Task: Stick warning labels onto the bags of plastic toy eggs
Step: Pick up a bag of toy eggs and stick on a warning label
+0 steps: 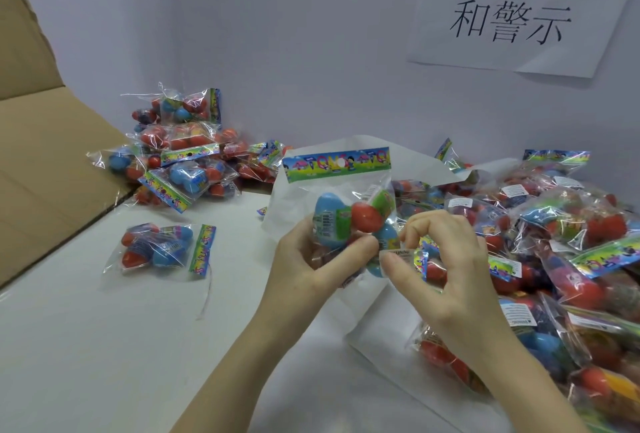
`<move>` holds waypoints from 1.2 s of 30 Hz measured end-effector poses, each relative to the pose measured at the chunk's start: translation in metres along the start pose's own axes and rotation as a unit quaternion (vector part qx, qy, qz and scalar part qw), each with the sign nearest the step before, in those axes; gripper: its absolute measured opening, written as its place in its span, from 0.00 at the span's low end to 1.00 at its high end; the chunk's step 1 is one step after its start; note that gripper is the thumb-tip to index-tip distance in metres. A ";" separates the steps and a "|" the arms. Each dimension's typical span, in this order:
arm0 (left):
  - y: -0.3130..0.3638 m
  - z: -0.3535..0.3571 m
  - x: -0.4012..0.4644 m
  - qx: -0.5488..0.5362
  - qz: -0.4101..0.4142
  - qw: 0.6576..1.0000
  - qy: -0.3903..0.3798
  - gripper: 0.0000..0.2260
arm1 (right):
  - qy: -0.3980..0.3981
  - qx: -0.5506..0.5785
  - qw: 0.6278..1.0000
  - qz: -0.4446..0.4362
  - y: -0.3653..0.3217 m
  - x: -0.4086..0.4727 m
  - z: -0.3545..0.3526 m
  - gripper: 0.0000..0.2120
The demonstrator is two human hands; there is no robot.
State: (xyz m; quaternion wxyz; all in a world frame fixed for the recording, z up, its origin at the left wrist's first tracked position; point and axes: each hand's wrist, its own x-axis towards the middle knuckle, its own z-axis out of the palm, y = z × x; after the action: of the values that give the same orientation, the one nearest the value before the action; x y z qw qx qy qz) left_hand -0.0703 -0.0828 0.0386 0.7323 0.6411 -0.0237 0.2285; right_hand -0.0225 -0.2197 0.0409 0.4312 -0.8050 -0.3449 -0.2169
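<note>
Clear bag [349,210] of eggs at frame centre, gripped from below by the left hand [311,259]; the right hand [446,259] pinches a white label [398,254] beside it, above the counter [104,346].

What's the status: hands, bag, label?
Left hand grips the held bag. Right hand pinches warning label at bag's lower edge; whether it is stuck cannot be told. Nothing blocking.

Cardboard box flap [45,155] at left; printed paper sign [519,13] on wall.
</note>
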 end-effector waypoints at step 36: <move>-0.022 -0.172 0.025 0.693 -0.233 0.676 0.096 0.28 | 0.210 0.528 0.741 0.358 0.033 0.017 -0.039 0.18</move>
State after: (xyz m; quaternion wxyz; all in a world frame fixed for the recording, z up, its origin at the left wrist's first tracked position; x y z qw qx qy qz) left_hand -0.0840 0.0863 -0.0043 0.1064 0.9241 0.3618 0.0612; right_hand 0.0118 -0.2591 0.0544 0.8945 -0.4469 0.0088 0.0064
